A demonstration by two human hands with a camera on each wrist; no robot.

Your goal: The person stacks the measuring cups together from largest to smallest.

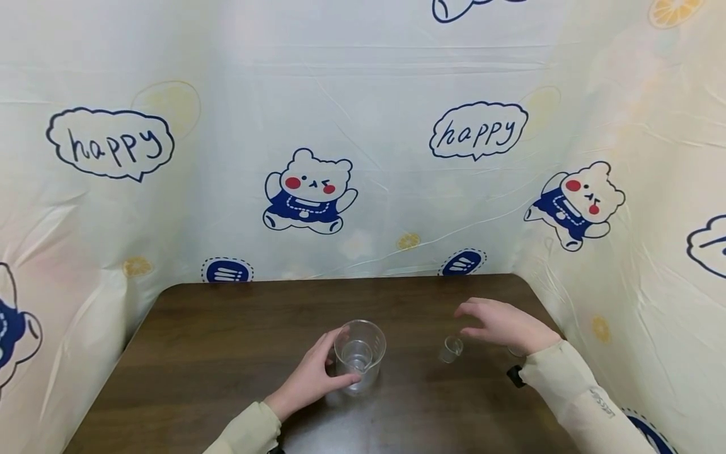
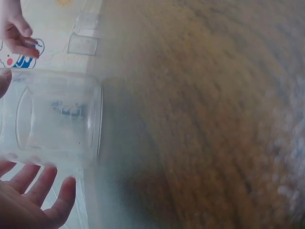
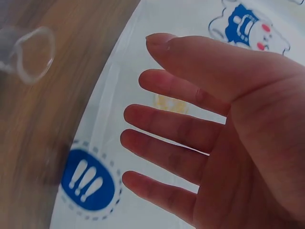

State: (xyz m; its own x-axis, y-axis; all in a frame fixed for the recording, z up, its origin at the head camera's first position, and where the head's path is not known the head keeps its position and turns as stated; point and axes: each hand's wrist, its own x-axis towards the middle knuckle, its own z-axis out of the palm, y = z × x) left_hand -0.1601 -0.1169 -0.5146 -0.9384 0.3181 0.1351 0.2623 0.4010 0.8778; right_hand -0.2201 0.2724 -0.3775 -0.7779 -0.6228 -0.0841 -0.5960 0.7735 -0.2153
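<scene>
A large clear glass beaker (image 1: pixel 375 358) stands on the table with a smaller beaker (image 1: pixel 357 357) inside it. My left hand (image 1: pixel 311 377) holds the large beaker from its left side, thumb at the front and fingers behind. To the right is a small clear beaker (image 1: pixel 451 350), upright on the tabletop. Just beyond and right of it hovers my right hand (image 1: pixel 501 323), holding nothing. Its fingers (image 3: pixel 167 124) are spread and extended in the right wrist view. Another small glass (image 2: pixel 88 20) shows in the left wrist view, mostly hidden by my right wrist in the head view.
The dark wooden table (image 1: pixel 238 328) ends at a rounded back edge. A pale printed curtain (image 1: pixel 386 208) hangs behind it and along both sides, with bears and speech bubbles on it.
</scene>
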